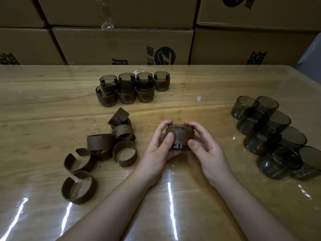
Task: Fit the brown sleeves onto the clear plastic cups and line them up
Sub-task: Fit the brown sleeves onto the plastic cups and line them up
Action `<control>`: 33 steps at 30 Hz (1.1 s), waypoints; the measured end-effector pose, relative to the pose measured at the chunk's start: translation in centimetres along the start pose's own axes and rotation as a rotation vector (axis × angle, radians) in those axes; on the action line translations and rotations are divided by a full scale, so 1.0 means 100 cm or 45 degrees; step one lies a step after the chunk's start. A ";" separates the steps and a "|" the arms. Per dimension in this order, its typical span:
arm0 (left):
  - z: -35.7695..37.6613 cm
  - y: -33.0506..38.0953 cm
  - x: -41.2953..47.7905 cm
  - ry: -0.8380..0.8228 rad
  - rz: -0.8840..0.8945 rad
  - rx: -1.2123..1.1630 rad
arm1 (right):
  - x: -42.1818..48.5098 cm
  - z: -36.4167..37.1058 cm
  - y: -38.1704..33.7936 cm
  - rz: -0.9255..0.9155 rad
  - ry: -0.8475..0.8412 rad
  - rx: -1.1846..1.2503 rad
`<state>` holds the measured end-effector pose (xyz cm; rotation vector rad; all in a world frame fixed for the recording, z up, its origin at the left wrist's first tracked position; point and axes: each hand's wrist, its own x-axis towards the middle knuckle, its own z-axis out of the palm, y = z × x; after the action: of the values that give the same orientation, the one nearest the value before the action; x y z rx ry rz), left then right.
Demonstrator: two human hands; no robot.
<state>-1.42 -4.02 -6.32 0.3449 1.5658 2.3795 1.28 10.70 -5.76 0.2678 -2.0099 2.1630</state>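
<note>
**Both hands gripping a sleeved cup at the middle of the table**

At the left of the wooden table (43,105), loose brown sleeves (102,150) are lying in a scattered pile. Several are standing on edge as open rings with a gap in one side, and a few are leaning on or overlapping each other. The nearest one (79,187) is sitting apart at the front of the pile.

Further back, left of centre, finished cups (130,87) are standing upright in two rows, each wearing a brown sleeve around its lower half, with neighbours touching or just beside one another.

At the centre, the left hand (160,146) is curling its fingers around the left side of a smoky clear cup (180,137), with the thumb pressing on the brown sleeve already wrapped around it. The sleeve is showing a faint round emblem facing the camera. The cup's rim is sticking out above the sleeve and its base below. The right hand (205,146) is grasping the same cup from the right, thumb on the sleeve's front and fingers wrapping behind. The cup is being held just above the table, between the two hands.

At the right, bare cups (271,134) are lying on their sides in a close cluster, touching and overlapping.

Behind the table, stacked cardboard boxes (121,46) with dark printing are filling the background.
</note>
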 end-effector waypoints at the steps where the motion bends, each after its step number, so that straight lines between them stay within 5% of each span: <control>1: 0.000 0.000 0.000 0.004 0.009 0.013 | 0.000 0.000 0.000 -0.005 0.009 -0.008; 33: 0.000 0.001 -0.004 0.054 -0.058 0.060 | 0.004 0.001 0.010 0.200 0.050 -0.071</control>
<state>-1.05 -4.16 -6.20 0.2676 1.6326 2.3337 0.67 10.56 -6.61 0.0607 -2.1307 2.1784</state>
